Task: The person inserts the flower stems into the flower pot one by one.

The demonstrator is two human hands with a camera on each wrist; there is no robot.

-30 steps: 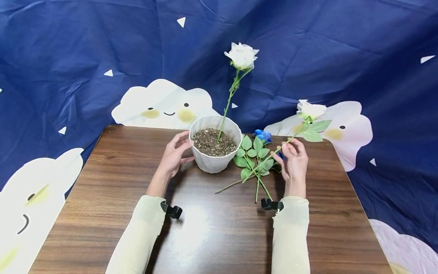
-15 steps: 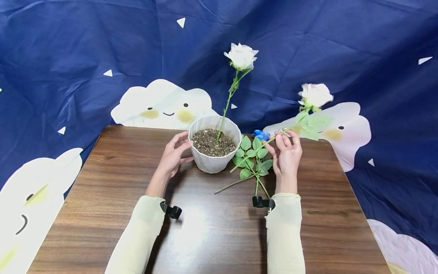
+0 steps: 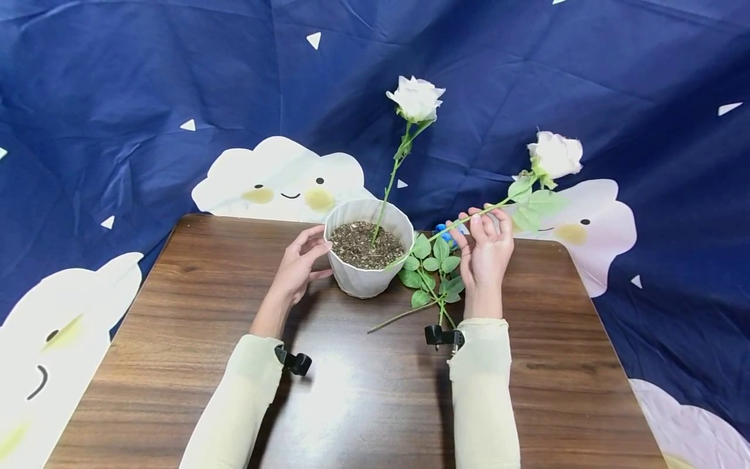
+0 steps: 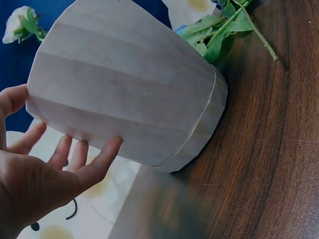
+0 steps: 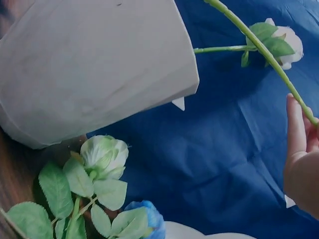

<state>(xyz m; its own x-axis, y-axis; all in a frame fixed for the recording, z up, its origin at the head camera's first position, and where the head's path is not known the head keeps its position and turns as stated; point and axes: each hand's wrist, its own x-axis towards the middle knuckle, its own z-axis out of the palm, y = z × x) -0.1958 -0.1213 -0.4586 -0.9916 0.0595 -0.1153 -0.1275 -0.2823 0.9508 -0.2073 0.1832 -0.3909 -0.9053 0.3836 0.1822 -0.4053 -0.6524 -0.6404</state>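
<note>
A white pot (image 3: 369, 281) of dark soil stands on the table, with one white rose (image 3: 415, 101) upright in it. At the pot's left side, my left hand (image 3: 298, 265) touches the wall and rim with spread, gently bent fingers (image 4: 102, 159). My right hand (image 3: 487, 251) pinches the green stem (image 5: 271, 59) of a second white rose (image 3: 555, 155) between thumb and fingers. This rose slants, bloom up to the right, its lower stem end overlapping the pot's right rim in the head view. In the right wrist view the hand is partly cut off.
Right of the pot lie more roses with green leaves (image 3: 430, 264): a blue bloom (image 3: 446, 234) partly behind my right hand, and a white bloom (image 5: 104, 157) seen low in the right wrist view. A dark blue cloth (image 3: 234, 71) with clouds hangs behind the wooden table (image 3: 193, 312).
My right hand has risen and moved left with its rose, bringing the stem's lower end from above the table to the pot's rim. My left hand has stayed at the pot.
</note>
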